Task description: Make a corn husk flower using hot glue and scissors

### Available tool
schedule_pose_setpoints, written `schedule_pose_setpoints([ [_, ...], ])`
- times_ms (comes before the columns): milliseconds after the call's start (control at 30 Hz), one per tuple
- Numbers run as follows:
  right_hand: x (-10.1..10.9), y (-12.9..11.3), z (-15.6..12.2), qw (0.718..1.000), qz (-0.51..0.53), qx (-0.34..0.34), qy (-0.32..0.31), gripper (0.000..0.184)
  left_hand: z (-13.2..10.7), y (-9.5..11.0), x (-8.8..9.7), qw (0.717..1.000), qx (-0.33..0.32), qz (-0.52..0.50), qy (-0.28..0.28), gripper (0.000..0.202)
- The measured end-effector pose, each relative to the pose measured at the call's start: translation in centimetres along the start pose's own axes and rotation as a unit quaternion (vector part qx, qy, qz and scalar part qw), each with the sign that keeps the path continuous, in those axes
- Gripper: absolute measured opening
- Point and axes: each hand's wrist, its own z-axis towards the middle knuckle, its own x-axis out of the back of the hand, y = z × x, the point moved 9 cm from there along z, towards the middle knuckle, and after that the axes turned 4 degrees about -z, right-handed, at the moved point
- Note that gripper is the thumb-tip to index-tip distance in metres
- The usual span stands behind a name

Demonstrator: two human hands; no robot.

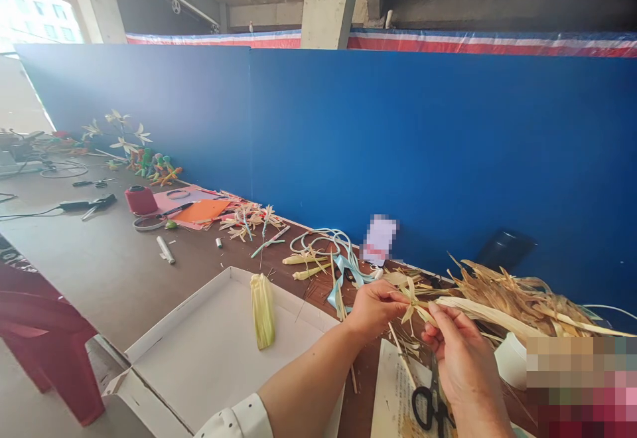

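Note:
Between my two hands is a small corn-husk flower point(412, 302) with pale yellow petals spread outward. My left hand point(373, 308) pinches it from the left, fingertips closed at its petals. From the right, my right hand point(460, 345) grips its lower husk part between thumb and fingers. Under my right wrist lie black-handled scissors point(423, 408), partly hidden, on a printed sheet point(391, 391). A thin stick point(402, 355) rests beside them. A folded pale-green husk point(262, 312) lies in the white box lid point(199, 352) to the left.
Dried husks point(517, 292) are heaped at right near a white cup point(511, 360). Light-blue ribbon point(341, 285) and husk pieces lie beyond my hands. Farther left are orange paper point(204, 211), a red thread spool point(141, 200) and finished flowers point(122, 143). A blue partition point(423, 139) stands behind the table.

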Motion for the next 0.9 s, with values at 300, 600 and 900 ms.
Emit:
schedule_pose_setpoints([
  [300, -0.4, -0.5, -0.4, 1.0, 0.0, 0.001, -0.009, 0.037, 0.0, 0.2, -0.1, 1.0, -0.007, 0.003, -0.007, 0.034],
  [600, -0.4, -0.3, -0.5, 1.0, 0.008, -0.014, -0.004, 0.042, 0.1, 0.2, 0.0, 1.0, 0.004, 0.005, -0.004, 0.036],
  [900, 1.1, -1.6, -0.7, 0.998, 0.023, 0.0, 0.055, 0.042, 0.2, 0.0, 0.2, 1.0, -0.012, -0.014, 0.01, 0.024],
])
